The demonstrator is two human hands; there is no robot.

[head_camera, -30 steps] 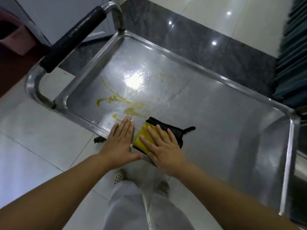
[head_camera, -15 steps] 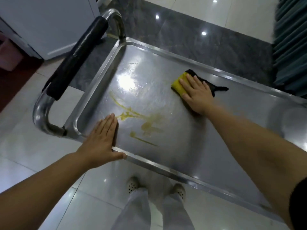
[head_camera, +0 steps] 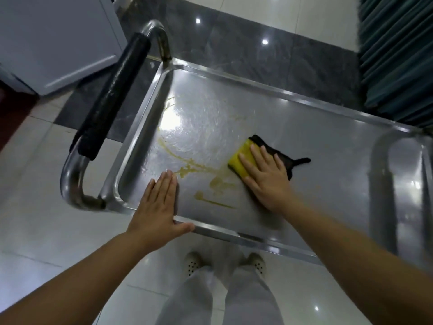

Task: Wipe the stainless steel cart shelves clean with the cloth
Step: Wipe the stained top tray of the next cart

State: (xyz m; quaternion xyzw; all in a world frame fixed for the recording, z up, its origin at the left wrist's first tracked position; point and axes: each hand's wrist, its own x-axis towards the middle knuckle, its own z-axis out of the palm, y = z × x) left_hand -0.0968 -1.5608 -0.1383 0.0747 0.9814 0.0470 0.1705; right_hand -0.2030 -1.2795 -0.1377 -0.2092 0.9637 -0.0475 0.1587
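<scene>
1. Cart handle (head_camera: 112, 99): a black foam sleeve on a bent steel tube, at the left end of the cart.
2. Top shelf (head_camera: 328, 127): a stainless tray with a raised rim, its long axis running left to right. There is a bright glare patch near the left end.
3. Left hand (head_camera: 157, 205): lies flat at the near-left corner with its fingers straight and together on the steel. The thumb is spread along the near rim, and the hand holds nothing.
4. Yellow-brown smears (head_camera: 210, 181): streaks and blobs on the shelf between the two hands.
5. Cloth (head_camera: 241, 160): folded, with the yellow face to the left and a black layer on the far and right sides.
   - It lies flat on the shelf, just right of the smears.
   - A thin black tab sticks out and points right, along the shelf's length.
   - The fold's long axis cannot be told, because the hand covers most of it.
6. Right hand (head_camera: 267, 181): palm down on the cloth, with straight fingers aimed far-left. It presses the cloth and does not grasp it.
7. Pleated dark green curtain (head_camera: 398, 55): at the far right.
</scene>
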